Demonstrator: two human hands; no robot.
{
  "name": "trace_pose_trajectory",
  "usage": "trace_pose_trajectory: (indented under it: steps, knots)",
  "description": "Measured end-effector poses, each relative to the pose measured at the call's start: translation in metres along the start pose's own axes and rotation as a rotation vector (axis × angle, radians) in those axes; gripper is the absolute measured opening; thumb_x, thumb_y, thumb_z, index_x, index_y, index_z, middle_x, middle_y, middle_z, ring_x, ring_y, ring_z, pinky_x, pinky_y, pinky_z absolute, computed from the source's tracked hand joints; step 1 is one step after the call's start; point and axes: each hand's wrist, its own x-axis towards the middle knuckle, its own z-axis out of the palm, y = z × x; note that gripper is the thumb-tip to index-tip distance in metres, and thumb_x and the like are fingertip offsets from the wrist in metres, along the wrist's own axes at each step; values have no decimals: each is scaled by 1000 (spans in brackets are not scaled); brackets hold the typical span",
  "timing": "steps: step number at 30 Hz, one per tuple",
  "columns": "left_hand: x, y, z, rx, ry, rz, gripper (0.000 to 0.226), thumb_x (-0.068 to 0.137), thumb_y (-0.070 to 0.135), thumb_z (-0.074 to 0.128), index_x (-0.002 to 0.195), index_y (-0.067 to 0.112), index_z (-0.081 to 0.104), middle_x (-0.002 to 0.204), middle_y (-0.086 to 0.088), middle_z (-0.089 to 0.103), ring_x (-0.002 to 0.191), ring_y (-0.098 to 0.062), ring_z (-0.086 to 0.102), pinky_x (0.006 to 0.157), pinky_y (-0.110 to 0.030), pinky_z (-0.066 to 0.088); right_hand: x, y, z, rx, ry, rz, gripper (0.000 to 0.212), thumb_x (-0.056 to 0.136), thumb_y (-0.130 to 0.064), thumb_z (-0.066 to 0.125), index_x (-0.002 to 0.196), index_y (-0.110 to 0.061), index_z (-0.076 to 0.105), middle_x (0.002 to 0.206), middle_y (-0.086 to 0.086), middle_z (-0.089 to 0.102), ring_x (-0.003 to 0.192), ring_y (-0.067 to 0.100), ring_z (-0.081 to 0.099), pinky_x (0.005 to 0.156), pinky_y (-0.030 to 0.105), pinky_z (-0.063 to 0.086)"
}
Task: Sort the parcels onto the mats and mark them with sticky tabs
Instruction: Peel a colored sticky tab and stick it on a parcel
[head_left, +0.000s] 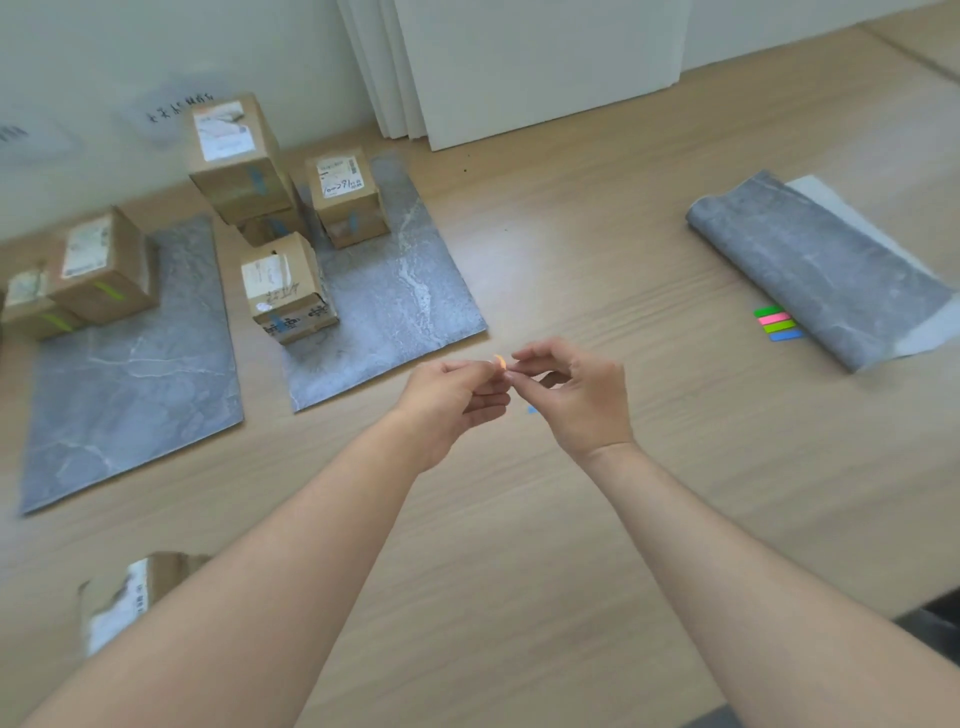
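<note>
My left hand (457, 400) and my right hand (576, 395) meet above the wooden floor, both pinching a small orange sticky tab (500, 360) between their fingertips. Two grey mats lie flat at the left: the left mat (130, 384) carries two cardboard parcels (104, 270) with green tabs, the middle mat (395, 291) carries several parcels (288, 288) with blue tabs. Another parcel (130, 597) lies near my left forearm, partly hidden by it. A pad of coloured sticky tabs (776, 325) lies at the right.
A third grey mat (815, 270) lies half-rolled at the right, beside the tab pad. White panels (519, 67) lean against the wall at the back. A tiny blue scrap (532, 410) lies on the floor under my hands.
</note>
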Motion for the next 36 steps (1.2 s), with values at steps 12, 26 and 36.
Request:
trace_pose_trajectory:
  steps: [12,26,36]
  knots:
    - [-133,-39,-135,-51,40,192,2,90,6,70,89,4,70,87,-12,69,79,-21,66,77,-27,58,-118,-88,86,-17,-165,-121,26,72,-18,93,92,-22,77,89,-8,79,87,8,75,72,33,60]
    - [-260,-145,-309,-49,307,269,8,86,3,75,83,8,72,78,-10,71,68,-20,65,66,-27,58,-261,-136,229,-87,-118,-36,6,91,-20,75,95,-24,77,85,-15,75,76,10,72,72,46,60]
    - [-251,-230,-353,18,491,223,7,84,8,78,79,13,76,77,-18,73,66,-21,63,86,-50,58,-285,-98,296,-280,-345,-166,45,89,9,53,116,-19,75,120,-9,71,104,5,65,82,11,49]
